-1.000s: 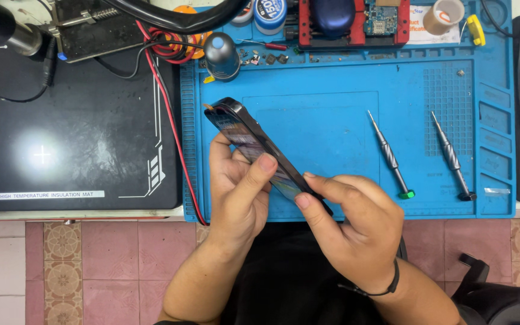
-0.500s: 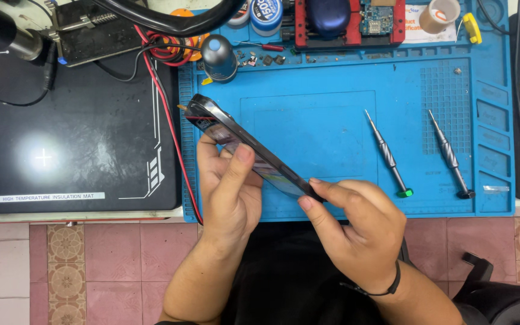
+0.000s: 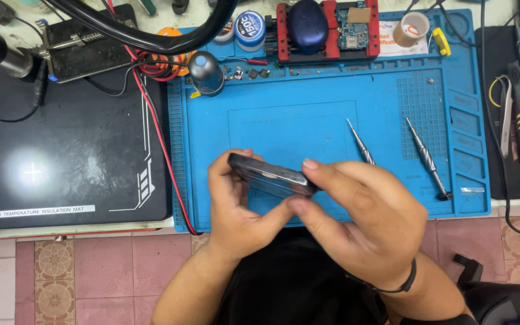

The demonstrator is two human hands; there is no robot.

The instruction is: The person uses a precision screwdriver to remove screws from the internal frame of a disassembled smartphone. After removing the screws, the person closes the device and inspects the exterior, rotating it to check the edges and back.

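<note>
While both hands pinch it edge-on, the dark phone point(image 3: 270, 176) sits above the blue mat point(image 3: 326, 102): left hand point(image 3: 233, 207) fingers cup its end, right hand point(image 3: 365, 225) fingers clamp the other (prob. steadying it), w/ two screwdrivers point(image 3: 427, 157) beside.

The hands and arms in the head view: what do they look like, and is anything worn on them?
Both hands are bare, without gloves. The left hand has no ring or band that I can see. The right hand has a thin black band around the wrist. Both forearms are bare; no sleeves show.
</note>
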